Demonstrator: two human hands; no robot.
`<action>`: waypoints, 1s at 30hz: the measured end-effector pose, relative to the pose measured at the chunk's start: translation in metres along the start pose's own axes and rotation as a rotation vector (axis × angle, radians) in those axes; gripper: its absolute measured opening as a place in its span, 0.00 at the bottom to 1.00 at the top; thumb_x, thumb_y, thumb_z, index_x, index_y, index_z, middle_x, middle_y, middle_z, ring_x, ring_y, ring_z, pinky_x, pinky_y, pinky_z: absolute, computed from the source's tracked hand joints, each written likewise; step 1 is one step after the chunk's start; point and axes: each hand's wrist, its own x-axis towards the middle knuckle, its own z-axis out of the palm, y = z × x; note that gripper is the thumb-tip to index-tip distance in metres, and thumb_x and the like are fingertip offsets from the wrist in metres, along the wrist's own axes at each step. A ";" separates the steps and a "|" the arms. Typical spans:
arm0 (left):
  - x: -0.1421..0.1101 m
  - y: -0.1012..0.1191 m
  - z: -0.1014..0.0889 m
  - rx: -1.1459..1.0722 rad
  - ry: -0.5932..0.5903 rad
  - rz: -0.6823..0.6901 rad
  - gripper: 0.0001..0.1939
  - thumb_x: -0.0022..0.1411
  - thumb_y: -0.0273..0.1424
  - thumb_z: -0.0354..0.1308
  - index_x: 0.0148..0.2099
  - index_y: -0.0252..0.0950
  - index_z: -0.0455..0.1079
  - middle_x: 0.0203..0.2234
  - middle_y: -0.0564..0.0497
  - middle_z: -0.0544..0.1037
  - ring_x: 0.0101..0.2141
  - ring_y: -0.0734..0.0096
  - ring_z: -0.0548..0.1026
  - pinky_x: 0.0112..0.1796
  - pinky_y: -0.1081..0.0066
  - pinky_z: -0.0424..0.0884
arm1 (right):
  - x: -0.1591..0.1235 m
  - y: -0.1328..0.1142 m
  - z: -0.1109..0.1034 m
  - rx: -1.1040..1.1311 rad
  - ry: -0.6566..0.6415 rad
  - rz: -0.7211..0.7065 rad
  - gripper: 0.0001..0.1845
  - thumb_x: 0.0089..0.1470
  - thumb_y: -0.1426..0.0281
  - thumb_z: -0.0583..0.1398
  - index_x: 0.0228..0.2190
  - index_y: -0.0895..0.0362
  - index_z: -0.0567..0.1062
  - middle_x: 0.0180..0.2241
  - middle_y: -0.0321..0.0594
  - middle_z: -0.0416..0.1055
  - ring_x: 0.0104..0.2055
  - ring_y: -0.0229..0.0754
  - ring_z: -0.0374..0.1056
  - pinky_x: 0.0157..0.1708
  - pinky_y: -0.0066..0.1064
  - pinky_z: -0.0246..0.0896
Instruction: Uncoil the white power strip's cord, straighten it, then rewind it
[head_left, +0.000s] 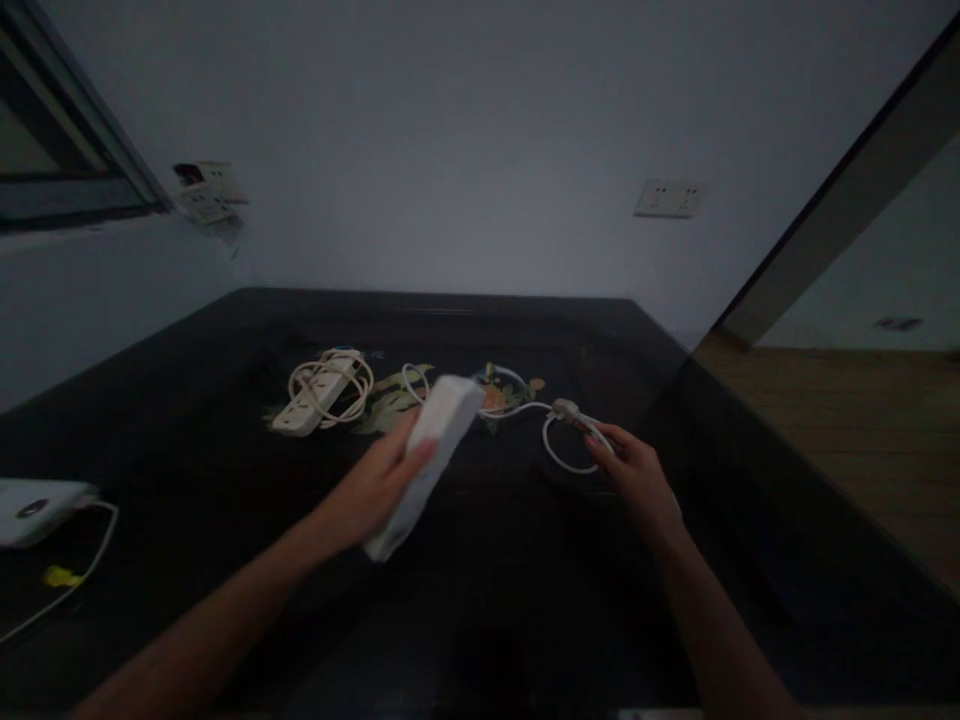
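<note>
My left hand is wrapped around a white power strip, which it holds tilted above the dark table. Between the thumb and fingers of my right hand is a loop of the white cord. A pale plug sits at the top of that loop. The cord runs left from the plug toward the far end of the strip, passing over a floral pattern on the table. Farther back on the left lies a second power strip with its cord coiled around it.
On the dark tabletop, a white device with a cord and a yellow scrap lie at the left edge. Wall sockets are on the back wall. Others hang near the window at left. Wooden flooring shows at right.
</note>
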 end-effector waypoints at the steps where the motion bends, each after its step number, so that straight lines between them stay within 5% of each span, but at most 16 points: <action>1: 0.007 0.005 -0.015 -0.130 0.078 -0.091 0.31 0.65 0.48 0.43 0.64 0.38 0.52 0.50 0.42 0.73 0.43 0.55 0.74 0.39 0.61 0.72 | 0.000 -0.002 -0.003 0.031 -0.033 0.004 0.24 0.49 0.54 0.57 0.39 0.61 0.74 0.19 0.34 0.63 0.20 0.36 0.56 0.19 0.27 0.47; 4: 0.031 0.021 -0.052 -0.510 0.105 -0.209 0.31 0.65 0.48 0.43 0.64 0.38 0.50 0.46 0.43 0.77 0.31 0.65 0.75 0.28 0.69 0.72 | -0.004 -0.006 -0.006 0.064 -0.250 -0.014 0.22 0.51 0.53 0.56 0.33 0.60 0.75 0.17 0.31 0.58 0.19 0.34 0.52 0.19 0.26 0.45; 7: 0.055 0.033 -0.077 -0.652 0.012 -0.263 0.32 0.62 0.50 0.46 0.59 0.31 0.60 0.41 0.41 0.79 0.23 0.72 0.72 0.22 0.73 0.70 | -0.015 -0.005 0.000 -0.029 -0.540 -0.076 0.17 0.55 0.58 0.55 0.29 0.59 0.75 0.21 0.34 0.62 0.23 0.35 0.57 0.23 0.27 0.51; 10: 0.075 0.046 -0.093 -0.610 0.029 -0.105 0.31 0.57 0.39 0.58 0.59 0.29 0.60 0.41 0.41 0.78 0.24 0.72 0.73 0.23 0.74 0.71 | -0.025 0.001 0.009 -0.083 -0.680 -0.149 0.15 0.57 0.61 0.55 0.31 0.59 0.76 0.27 0.38 0.69 0.29 0.38 0.64 0.30 0.29 0.58; 13: 0.089 0.068 -0.107 -0.574 0.020 0.049 0.32 0.58 0.32 0.59 0.62 0.27 0.56 0.45 0.38 0.76 0.28 0.70 0.75 0.28 0.73 0.73 | -0.027 0.007 0.017 -0.105 -0.711 -0.192 0.14 0.58 0.62 0.55 0.32 0.58 0.76 0.32 0.41 0.71 0.35 0.41 0.68 0.36 0.31 0.61; 24: 0.096 0.156 -0.144 -0.414 0.107 0.383 0.24 0.69 0.28 0.41 0.63 0.18 0.48 0.48 0.38 0.74 0.49 0.57 0.72 0.49 0.51 0.66 | -0.019 0.019 0.043 -0.340 -0.527 -0.371 0.11 0.58 0.70 0.55 0.34 0.57 0.78 0.36 0.43 0.72 0.41 0.44 0.68 0.42 0.36 0.63; 27: 0.092 0.168 -0.143 -0.462 0.107 0.399 0.22 0.70 0.27 0.40 0.61 0.17 0.50 0.47 0.38 0.74 0.49 0.57 0.72 0.49 0.52 0.66 | -0.016 -0.010 0.041 -0.450 -0.374 -0.503 0.12 0.57 0.72 0.56 0.40 0.56 0.77 0.39 0.45 0.72 0.43 0.47 0.67 0.44 0.40 0.64; 30: 0.088 0.179 -0.136 -0.512 0.100 0.404 0.21 0.71 0.27 0.38 0.60 0.18 0.53 0.48 0.37 0.74 0.50 0.57 0.73 0.50 0.52 0.66 | -0.003 -0.069 0.038 -0.381 -0.144 -0.690 0.16 0.57 0.72 0.55 0.47 0.55 0.73 0.45 0.46 0.72 0.49 0.48 0.65 0.48 0.43 0.62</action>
